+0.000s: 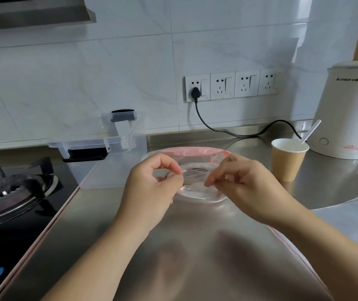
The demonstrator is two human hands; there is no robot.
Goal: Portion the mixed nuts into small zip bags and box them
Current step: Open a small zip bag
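Both your forearms reached in from the bottom edge, angled toward each other over the steel countertop (pixel 195 224). Your left hand (pixel 152 187) was curled, thumb and forefinger pinching the near-left edge of a small clear plastic zip bag with a pink-red seal strip (pixel 197 170). Your right hand (pixel 245 181) mirrored it, fingers bent, fingertips (pixel 209 183) pinching the bag's right side. The bag was held between the two hands, pulled open just above the counter, mouth facing away from you; contents couldn't be told. Behind-left of it stood a clear plastic storage box with black latches (pixel 112 153), lid (pixel 121 127) propped at its back. To the right stood a brown paper cup (pixel 288 164) with a white spoon (pixel 311 131) in it, beside a white electric kettle (pixel 349 114). More clear zip bags (pixel 351 224) lay flat under your right forearm. Black gas hob (pixel 15 187) at left.
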